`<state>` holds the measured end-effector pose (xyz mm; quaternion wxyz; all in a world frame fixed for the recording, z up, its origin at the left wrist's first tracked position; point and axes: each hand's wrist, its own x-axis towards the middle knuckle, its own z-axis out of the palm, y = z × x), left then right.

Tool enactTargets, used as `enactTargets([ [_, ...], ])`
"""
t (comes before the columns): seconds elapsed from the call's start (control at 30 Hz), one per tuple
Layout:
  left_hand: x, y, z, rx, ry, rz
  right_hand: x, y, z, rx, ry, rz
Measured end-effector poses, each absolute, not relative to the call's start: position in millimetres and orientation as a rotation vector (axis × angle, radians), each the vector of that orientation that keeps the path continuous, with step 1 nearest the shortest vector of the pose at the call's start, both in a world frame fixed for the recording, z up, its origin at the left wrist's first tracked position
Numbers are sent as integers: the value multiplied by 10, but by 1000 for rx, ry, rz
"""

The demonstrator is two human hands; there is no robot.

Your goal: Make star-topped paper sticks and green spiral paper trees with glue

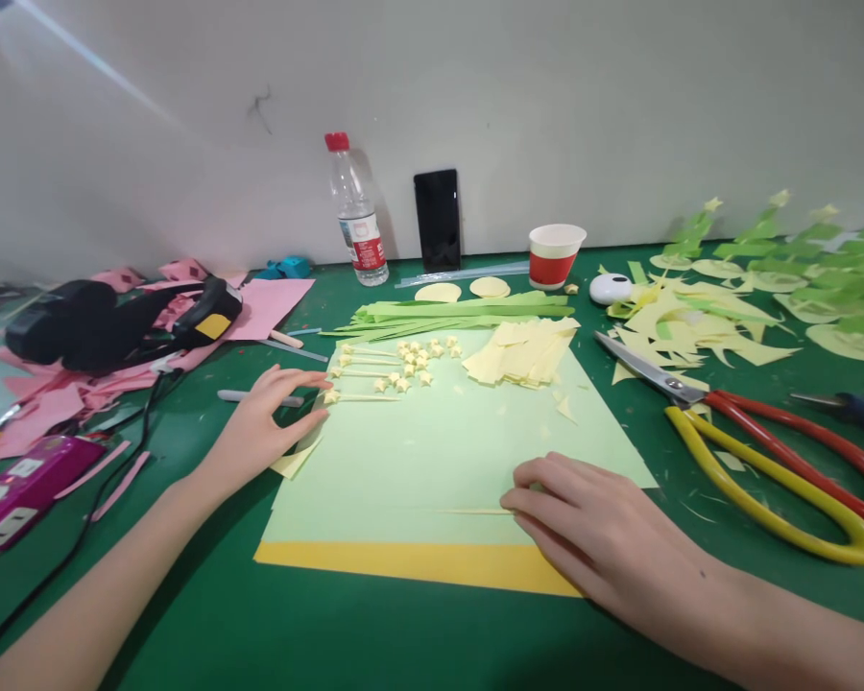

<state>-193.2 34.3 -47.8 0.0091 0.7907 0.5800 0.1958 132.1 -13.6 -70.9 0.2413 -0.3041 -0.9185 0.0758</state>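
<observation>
My left hand point(263, 422) rests at the left edge of the light green paper point(403, 470). Its thumb and index finger are apart, with the fingertips beside a small pale yellow paper star point(331, 396) on a thin wooden stick point(371, 397). More star-tipped sticks lie in a row just above it. Near the front of the paper, my right hand point(583, 509) has its fingers closed at the end of another thin wooden stick point(475, 511), which points left. Loose paper stars point(414, 360) lie beyond, beside a pile of pale yellow paper pieces point(522, 350).
Green paper strips point(453, 312) lie behind the stars. Large scissors point(691, 393) with red and yellow handles lie partly open at right, by paper scraps point(691, 317). A bottle point(360, 226), phone point(438, 221) and paper cup point(556, 257) stand at the back. A purple power strip point(33, 489) is at left.
</observation>
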Motion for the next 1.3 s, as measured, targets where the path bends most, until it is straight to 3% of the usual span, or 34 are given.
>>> enactTargets([
  [0.8, -1956, 372, -473, 2506, 1815, 585, 1321, -147, -711, -864, -2492, 290],
  [1.13, -1744, 219, -293, 2223, 1983, 907, 1307, -136, -676, -977, -2382, 554],
  [1.3, -1198, -93, -156, 2152, 1687, 897, 1304, -157, -427, -1142, -2200, 739],
])
